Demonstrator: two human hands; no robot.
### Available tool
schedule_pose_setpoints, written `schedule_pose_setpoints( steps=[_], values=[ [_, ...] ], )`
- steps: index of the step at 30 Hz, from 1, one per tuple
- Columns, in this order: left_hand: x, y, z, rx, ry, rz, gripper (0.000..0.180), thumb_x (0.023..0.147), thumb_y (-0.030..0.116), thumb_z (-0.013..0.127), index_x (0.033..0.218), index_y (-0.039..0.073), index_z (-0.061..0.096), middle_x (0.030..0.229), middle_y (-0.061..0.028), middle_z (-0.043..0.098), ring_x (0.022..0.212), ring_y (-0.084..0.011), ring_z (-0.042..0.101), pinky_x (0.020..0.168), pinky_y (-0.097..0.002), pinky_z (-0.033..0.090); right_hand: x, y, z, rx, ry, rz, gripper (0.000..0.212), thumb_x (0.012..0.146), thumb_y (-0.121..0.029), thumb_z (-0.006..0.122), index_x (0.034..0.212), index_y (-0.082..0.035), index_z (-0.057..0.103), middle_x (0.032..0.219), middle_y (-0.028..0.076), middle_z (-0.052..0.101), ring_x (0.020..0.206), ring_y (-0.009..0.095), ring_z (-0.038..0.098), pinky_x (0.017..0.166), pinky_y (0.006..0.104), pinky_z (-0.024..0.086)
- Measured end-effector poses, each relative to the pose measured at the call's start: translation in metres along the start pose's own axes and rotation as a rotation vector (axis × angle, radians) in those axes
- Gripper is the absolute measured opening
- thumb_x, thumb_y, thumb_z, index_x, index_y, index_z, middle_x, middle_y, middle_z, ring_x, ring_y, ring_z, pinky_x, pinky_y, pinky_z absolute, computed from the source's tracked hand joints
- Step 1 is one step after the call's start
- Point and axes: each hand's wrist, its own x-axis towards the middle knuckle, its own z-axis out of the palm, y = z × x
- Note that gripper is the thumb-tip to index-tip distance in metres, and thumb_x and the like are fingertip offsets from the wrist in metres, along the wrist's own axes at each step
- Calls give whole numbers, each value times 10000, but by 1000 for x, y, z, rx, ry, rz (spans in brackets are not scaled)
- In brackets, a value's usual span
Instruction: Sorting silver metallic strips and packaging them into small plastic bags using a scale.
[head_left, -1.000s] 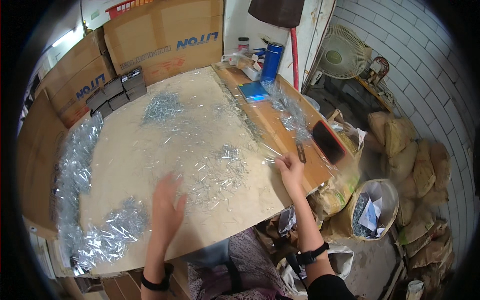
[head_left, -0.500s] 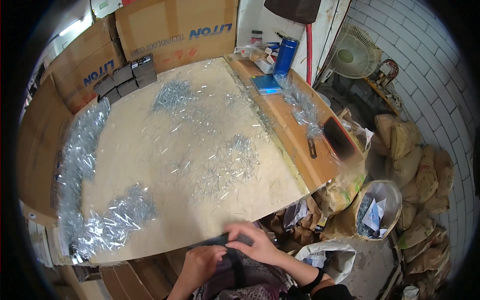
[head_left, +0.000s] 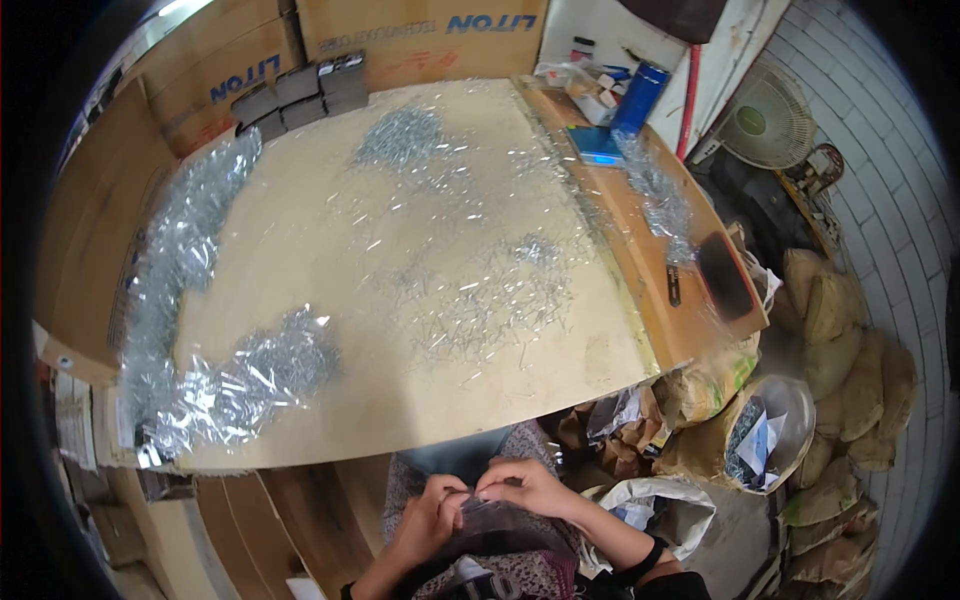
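a small clear plastic bag (head_left: 478, 508) sat low in the frame, over the person's lap, below the near edge of the table (head_left: 330, 250); both hands pinched it at its top edge; the left hand (head_left: 432, 514) was curled, fingertips closed on the left side of the bag; the right hand (head_left: 520, 484) was bent over from the right, thumb and fingers closed on the same top edge, touching the left hand's fingertips; what was inside the bag could not be told; patterned cloth (head_left: 510, 572) lay under the hands; a dark band (head_left: 640, 562) sat on the right wrist.

on the table, a loose scatter of small metal pins (head_left: 500, 300) lay nearest the hands, near the middle-right; a crumpled heap of filled clear bags (head_left: 250, 375) lay at the near left; a long ridge of more clear bags (head_left: 175, 260) ran along the left edge; another pin pile (head_left: 400, 135) lay at the far side; dark small boxes (head_left: 300, 90) were stacked at the far left corner; a wooden side shelf (head_left: 640, 240) ran along the right, holding a blue cylinder (head_left: 640, 95), a blue flat thing (head_left: 595, 145) and a dark flat tray (head_left: 725, 275); cardboard cartons (head_left: 240, 50) stood behind; a fan (head_left: 765, 120) stood at the far right; tan sacks (head_left: 850, 350) were heaped by the brick wall; an open sack with scraps (head_left: 760, 440) sat right of the hands.
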Motion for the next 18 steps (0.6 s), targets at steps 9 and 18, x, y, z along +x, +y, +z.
schedule_pose_setpoints(
  steps=[9,18],
  values=[
    [11,-56,-18,446,-317,-2,250,872,297,676,909,51,646,895,-96,612,798,-282,619,695,-358,482,-19,57,-11,-618,-4,-52,175,896,-229,650,848,-66,605,761,36,529,703,171,501,663,290,369],
    [21,-117,10,356,84,179,144,868,191,667,922,62,630,866,-145,676,753,-365,657,649,-428,530,-11,109,12,-703,479,34,244,842,-159,677,1005,-44,535,930,135,544,884,302,500,845,379,340]
  ],
)
